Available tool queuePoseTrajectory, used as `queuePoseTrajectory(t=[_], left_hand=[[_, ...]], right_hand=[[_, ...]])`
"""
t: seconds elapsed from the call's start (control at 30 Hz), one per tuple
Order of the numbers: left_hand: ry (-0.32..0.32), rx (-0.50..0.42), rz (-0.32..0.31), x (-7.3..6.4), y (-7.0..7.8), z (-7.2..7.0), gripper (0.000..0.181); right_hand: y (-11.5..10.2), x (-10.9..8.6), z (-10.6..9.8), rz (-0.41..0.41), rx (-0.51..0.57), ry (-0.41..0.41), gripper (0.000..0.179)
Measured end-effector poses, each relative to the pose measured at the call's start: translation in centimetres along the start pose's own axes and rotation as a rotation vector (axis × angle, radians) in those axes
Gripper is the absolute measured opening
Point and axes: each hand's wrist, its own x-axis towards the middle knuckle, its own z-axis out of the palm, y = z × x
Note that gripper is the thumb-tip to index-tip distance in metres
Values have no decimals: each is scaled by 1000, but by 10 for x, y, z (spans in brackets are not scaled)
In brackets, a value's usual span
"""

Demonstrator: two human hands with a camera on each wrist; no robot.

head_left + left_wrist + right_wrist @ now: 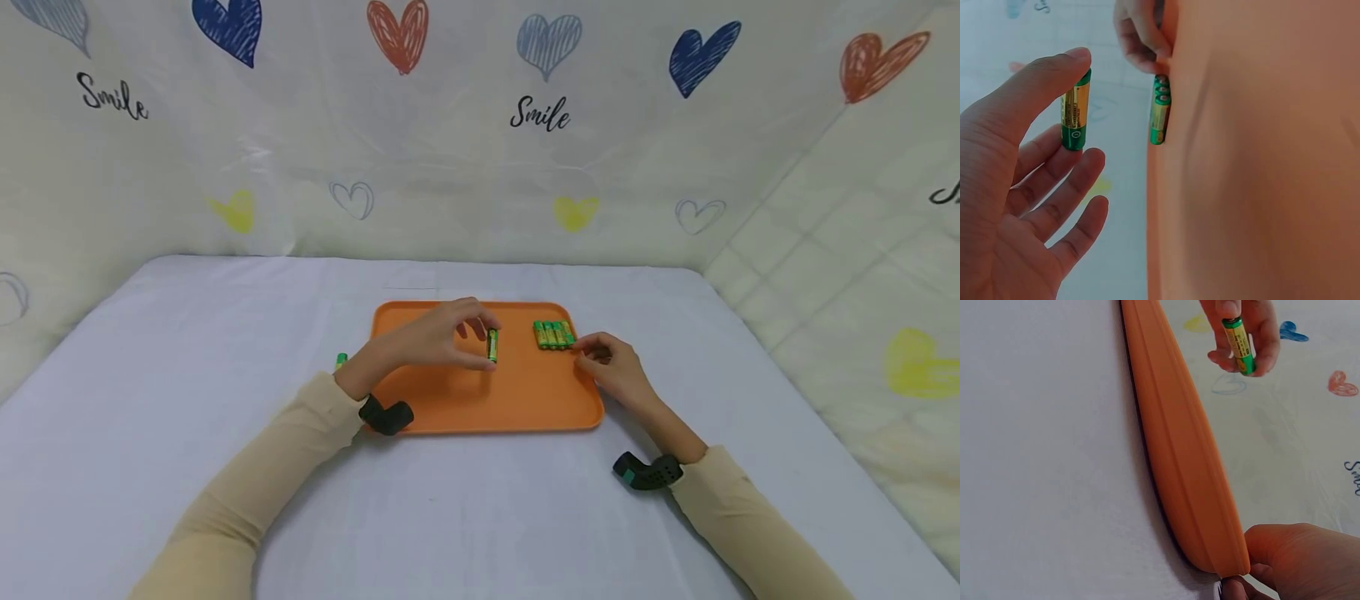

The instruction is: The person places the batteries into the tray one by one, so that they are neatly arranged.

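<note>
Between thumb and fingertips, my left hand [448,335] pinches a green-and-gold battery [492,345] upright above the middle of the orange tray [480,408]. The left wrist view shows the thumb on the battery's upper end and fingers by its lower end, the other fingers spread loosely. Several matching batteries [553,335] stand side by side in a short row near the tray's right edge. My right hand [617,368] is at that edge, its loosely bent fingertips right at the row's near right end. In the right wrist view, its fingers partly disappear behind the tray's rim.
One more battery [341,360] shows beyond the tray's left side, partly hidden by my left wrist. A white cloth [480,517] covers the table. Behind it hangs a pale sheet [465,150] printed with hearts and lettering. Each wrist wears a dark band camera [648,472].
</note>
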Motion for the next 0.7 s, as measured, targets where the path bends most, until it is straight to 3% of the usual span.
queuePoseTrajectory(t=[0.7], left_hand=[[16,-95,-66,37,-16,26,53]], right_hand=[[3,2,3,26,5,0,23]])
